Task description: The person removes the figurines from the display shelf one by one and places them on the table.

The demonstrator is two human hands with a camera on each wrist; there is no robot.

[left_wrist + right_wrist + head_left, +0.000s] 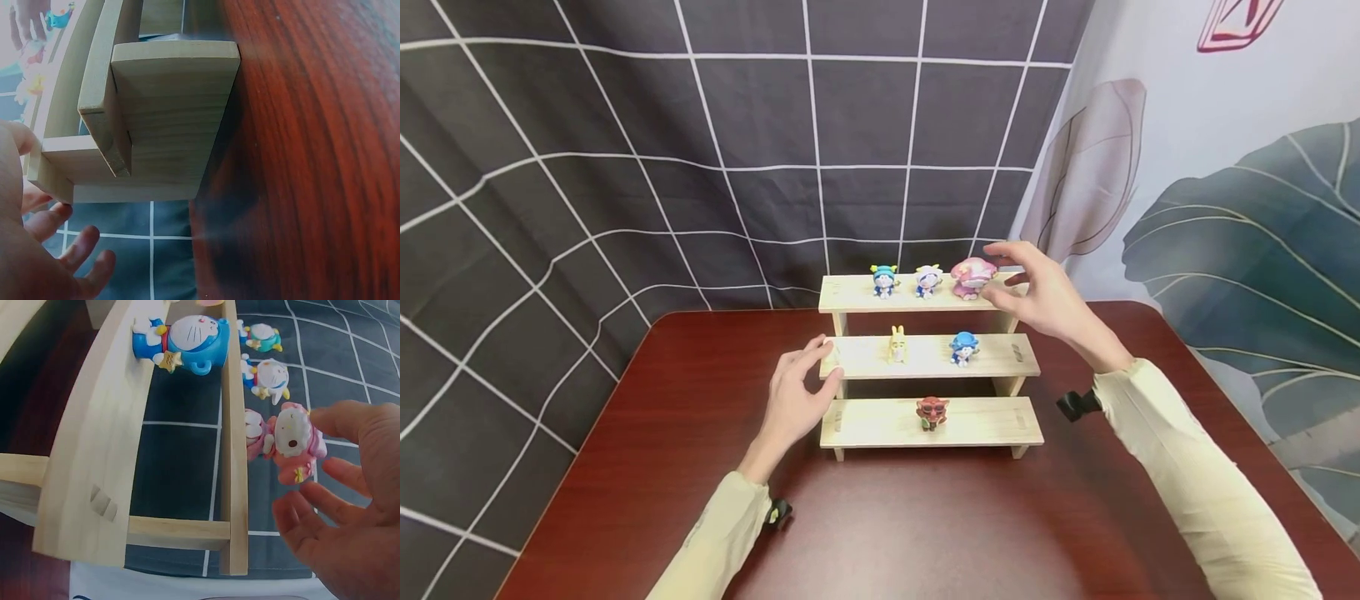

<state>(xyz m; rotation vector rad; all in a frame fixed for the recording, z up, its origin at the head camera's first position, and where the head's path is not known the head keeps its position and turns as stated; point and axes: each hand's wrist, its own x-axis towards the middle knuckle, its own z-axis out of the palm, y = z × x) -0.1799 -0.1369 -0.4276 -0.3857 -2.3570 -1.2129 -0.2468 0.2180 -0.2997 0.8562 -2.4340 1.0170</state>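
Observation:
A three-tier wooden display shelf stands on the table. My left hand holds the left end of its middle board, thumb at the front and fingers behind. At the right end of the top board, my right hand spreads thumb and fingers around a pink hooded figurine. In the right wrist view one fingertip meets the head of the pink figurine, while lower fingers stand slightly apart from it. Beside it are a white-hooded figurine and a teal-hooded figurine.
The middle board carries a yellow rabbit-eared figurine and a blue-hatted figurine. A red-brown figurine with dark glasses stands on the bottom board. Behind the dark red table hangs a grey grid-patterned curtain.

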